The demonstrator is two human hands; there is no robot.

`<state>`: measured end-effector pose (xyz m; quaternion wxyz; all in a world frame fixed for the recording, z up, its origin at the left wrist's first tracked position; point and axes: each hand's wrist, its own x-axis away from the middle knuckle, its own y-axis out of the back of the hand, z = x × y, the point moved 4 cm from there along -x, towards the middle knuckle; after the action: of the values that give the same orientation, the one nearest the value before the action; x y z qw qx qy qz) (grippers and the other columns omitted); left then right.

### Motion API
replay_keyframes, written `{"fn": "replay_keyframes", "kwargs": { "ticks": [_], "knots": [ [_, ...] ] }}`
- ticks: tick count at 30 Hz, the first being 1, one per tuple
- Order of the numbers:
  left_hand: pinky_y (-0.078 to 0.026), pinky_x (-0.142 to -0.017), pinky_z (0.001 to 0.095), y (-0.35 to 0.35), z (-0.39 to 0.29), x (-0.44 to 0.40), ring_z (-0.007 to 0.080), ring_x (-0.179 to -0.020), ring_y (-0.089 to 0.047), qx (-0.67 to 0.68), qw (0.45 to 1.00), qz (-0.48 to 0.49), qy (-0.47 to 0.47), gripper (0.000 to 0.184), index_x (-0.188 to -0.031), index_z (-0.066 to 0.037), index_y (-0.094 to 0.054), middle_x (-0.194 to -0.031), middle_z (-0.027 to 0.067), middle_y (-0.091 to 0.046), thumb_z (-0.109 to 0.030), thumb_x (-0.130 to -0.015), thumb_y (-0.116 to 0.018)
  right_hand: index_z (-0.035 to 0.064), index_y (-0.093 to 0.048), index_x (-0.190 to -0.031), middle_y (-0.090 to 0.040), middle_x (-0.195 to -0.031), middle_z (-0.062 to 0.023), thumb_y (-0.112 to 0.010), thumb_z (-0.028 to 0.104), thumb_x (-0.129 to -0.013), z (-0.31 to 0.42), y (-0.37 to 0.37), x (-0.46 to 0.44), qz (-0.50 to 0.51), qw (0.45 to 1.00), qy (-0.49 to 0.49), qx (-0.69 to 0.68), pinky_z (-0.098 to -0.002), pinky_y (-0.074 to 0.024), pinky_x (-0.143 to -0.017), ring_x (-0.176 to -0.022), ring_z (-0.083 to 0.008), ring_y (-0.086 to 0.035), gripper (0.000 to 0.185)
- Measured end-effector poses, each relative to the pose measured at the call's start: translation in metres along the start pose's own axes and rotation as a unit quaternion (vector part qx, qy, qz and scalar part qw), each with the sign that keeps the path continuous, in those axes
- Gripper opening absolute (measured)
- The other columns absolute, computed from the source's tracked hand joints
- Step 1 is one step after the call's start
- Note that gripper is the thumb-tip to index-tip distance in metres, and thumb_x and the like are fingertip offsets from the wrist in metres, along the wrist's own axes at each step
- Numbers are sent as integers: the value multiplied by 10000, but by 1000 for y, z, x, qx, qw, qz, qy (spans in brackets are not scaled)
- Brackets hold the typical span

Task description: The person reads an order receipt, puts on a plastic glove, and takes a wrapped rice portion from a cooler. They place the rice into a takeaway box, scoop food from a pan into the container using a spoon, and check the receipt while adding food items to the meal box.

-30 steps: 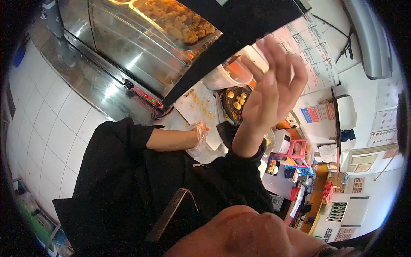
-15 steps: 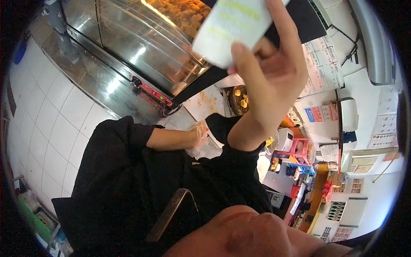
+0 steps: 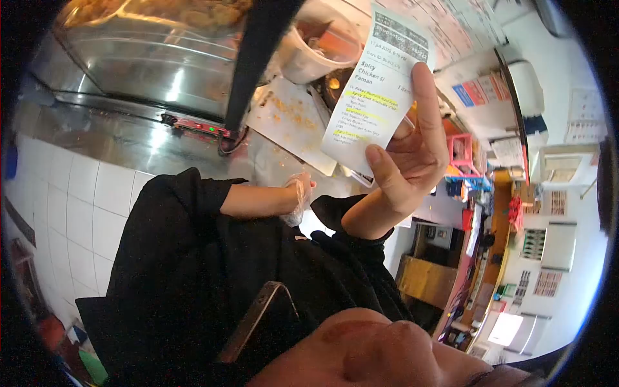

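Note:
My right hand (image 3: 416,158) is raised at the right of the centre and pinches a white printed slip (image 3: 364,106) with yellow highlighted lines. Its thumb lies on the front of the slip, one finger stretches along the right edge, and the others curl behind. Lower down, near the counter, is my left hand (image 3: 298,198) in a clear plastic glove. Most of its fingers are hidden, and whether it holds anything cannot be made out. Beyond it lies a pale board (image 3: 291,122) scattered with crumbs.
A glass display case (image 3: 155,71) with fried food (image 3: 209,14) inside fills the upper left. A white tub (image 3: 316,45) stands behind the slip. Pink shelving (image 3: 460,149) is at the right, wall papers (image 3: 445,19) hang above, and floor tiles (image 3: 80,193) show at the left.
One second ago my right hand was raised with nothing in it; it now holds the slip. The slip has come lower since half a second ago, with its print facing me. The view has shifted.

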<state>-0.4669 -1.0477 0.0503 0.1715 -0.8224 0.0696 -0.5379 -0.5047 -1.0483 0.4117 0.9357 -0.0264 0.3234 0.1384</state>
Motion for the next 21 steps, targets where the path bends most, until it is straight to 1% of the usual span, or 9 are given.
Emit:
{"fn": "replay_keyframes", "kwargs": {
  "ticks": [2, 4, 7, 8, 14, 16, 17, 19, 21],
  "knots": [
    [-324, -527, 376, -18, 2, 9, 178, -576, -428, -16, 1000, -2, 2, 212, -685, -215, -560, -689, 10, -494, -369, -789, -457, -156, -360, -1298, -376, -1340, -253, -534, -98, -577, 7, 20, 14, -18, 1000, 8, 12, -303, -491, -850, -1095, -285, -558, 744],
    [-325, -517, 377, -38, 8, 20, 186, -554, -427, -15, 998, -58, 15, 221, -673, -191, -554, -635, 19, -477, -354, -788, -457, -160, -357, -1296, -372, -1343, -252, -536, -95, -578, 18, 43, 30, -33, 999, 15, 23, -299, -493, -848, -1096, -284, -556, 743],
    [-326, -511, 371, -75, 24, 15, 185, -542, -428, -31, 999, -9, 34, 208, -685, -166, -545, -597, 37, -458, -323, -785, -455, -170, -348, -1295, -359, -1351, -257, -535, -96, -586, 32, 81, 60, -67, 996, -48, 46, -283, -504, -811, -1077, -279, -566, 737],
    [-326, -511, 371, -92, 36, 10, 185, -542, -428, -36, 999, -5, 39, 208, -685, -166, -545, -597, 37, -458, -323, -785, -455, -175, -344, -1294, -354, -1354, -260, -532, -99, -590, 37, 94, 69, -64, 996, -32, 51, -276, -509, -789, -1062, -277, -574, 733],
    [-284, -421, 345, -189, 131, -82, 169, -437, -380, -33, 998, -31, -32, 220, -674, -134, -541, -537, 18, -435, -310, -780, -462, -166, -344, -1301, -347, -1360, -264, -538, -111, -603, 77, 174, 131, -102, 990, -10, 99, -248, -514, -714, -976, -249, -615, 727],
    [-263, -394, 338, -211, 163, -109, 166, -401, -354, 85, 971, 222, 29, 262, -651, -140, -542, -517, -7, -424, -350, -787, -464, -160, -350, -1303, -350, -1361, -262, -541, -114, -605, 88, 197, 154, -108, 988, -12, 113, -238, -513, -698, -958, -239, -623, 725],
    [-263, -394, 338, -225, 160, -94, 166, -401, -354, 79, 971, 224, 33, 262, -651, -140, -542, -517, -7, -424, -350, -787, -464, -152, -358, -1303, -352, -1361, -257, -541, -118, -608, 93, 210, 163, -103, 986, -10, 131, -229, -510, -681, -941, -230, -627, 719],
    [-266, -394, 335, -239, 130, -34, 168, -396, -355, -63, 997, 35, 11, 288, -657, -155, -545, -507, -24, -409, -394, -794, -460, -145, -367, -1303, -355, -1361, -253, -541, -121, -612, 100, 230, 177, -101, 983, -8, 154, -219, -507, -663, -925, -220, -632, 714],
    [-277, -412, 318, -248, 126, -43, 164, -426, -373, -38, 997, 59, 29, 280, -656, -167, -539, -534, -27, -418, -400, -792, -463, -139, -384, -1297, -360, -1361, -245, -542, -126, -616, 105, 247, 188, -116, 981, -17, 154, -207, -503, -634, -929, -205, -625, 699]
  ]
}}
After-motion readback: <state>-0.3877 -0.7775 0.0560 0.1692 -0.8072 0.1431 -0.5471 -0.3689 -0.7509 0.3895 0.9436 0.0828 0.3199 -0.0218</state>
